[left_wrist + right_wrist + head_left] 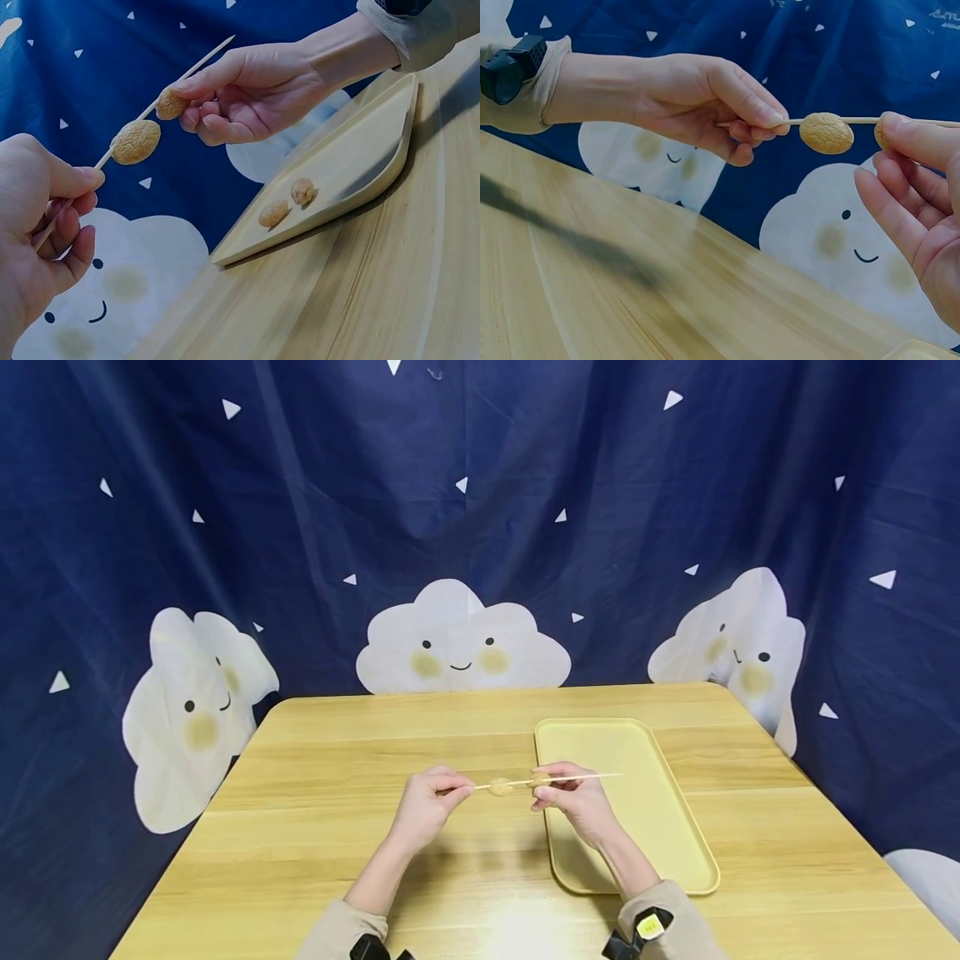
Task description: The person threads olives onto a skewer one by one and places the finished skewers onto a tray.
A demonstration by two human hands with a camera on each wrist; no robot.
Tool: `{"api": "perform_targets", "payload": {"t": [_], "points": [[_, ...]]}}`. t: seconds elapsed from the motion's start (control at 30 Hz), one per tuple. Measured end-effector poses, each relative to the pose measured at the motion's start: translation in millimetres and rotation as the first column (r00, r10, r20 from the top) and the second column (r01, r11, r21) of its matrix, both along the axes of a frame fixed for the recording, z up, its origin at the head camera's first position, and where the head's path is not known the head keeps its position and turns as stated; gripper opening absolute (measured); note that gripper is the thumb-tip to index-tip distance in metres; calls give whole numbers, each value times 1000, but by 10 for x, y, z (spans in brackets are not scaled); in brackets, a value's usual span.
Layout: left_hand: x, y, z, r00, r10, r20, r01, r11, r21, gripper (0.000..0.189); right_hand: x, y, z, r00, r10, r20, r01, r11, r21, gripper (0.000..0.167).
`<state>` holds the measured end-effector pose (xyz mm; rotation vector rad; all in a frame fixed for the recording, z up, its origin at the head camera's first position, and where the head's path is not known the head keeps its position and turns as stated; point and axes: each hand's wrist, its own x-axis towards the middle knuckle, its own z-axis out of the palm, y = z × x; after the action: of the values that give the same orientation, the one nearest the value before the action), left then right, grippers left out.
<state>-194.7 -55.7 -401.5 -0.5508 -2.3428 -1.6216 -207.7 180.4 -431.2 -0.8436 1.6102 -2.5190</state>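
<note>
A thin wooden skewer [592,776] is held roughly level above the table. My left hand [427,806] pinches it near its left end between thumb and fingers. Partway along it sits one wrinkled tan-brown ball [136,142], like a fried meatball, just beyond my left fingertips. My right hand [581,802] pinches a second wrinkled ball [171,104] at the skewer, beside the first one. The pointed end sticks out past my right hand. Thumb and fingers partly cover the second ball, so I cannot tell whether the skewer runs through it.
A pale yellow rectangular tray [637,743] lies under and beyond my right hand. In the left wrist view, two more brown balls [274,214] rest on it; in the head view my right hand and forearm hide them. A blue curtain [465,527] with printed clouds hangs behind the wooden table [375,727].
</note>
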Motion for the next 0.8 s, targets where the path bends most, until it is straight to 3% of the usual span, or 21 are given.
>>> {"api": "perform_targets", "payload": {"t": [0.63,0.8], "points": [[7,8,-56,1000,-17,16,17,1000,-20,4,8,-46,-48,998,-51,24,49,997,53,35],[11,2,-33,999,-16,31,17,999,-27,4,5,-55,-58,999,-31,28,30,999,38,35]]}}
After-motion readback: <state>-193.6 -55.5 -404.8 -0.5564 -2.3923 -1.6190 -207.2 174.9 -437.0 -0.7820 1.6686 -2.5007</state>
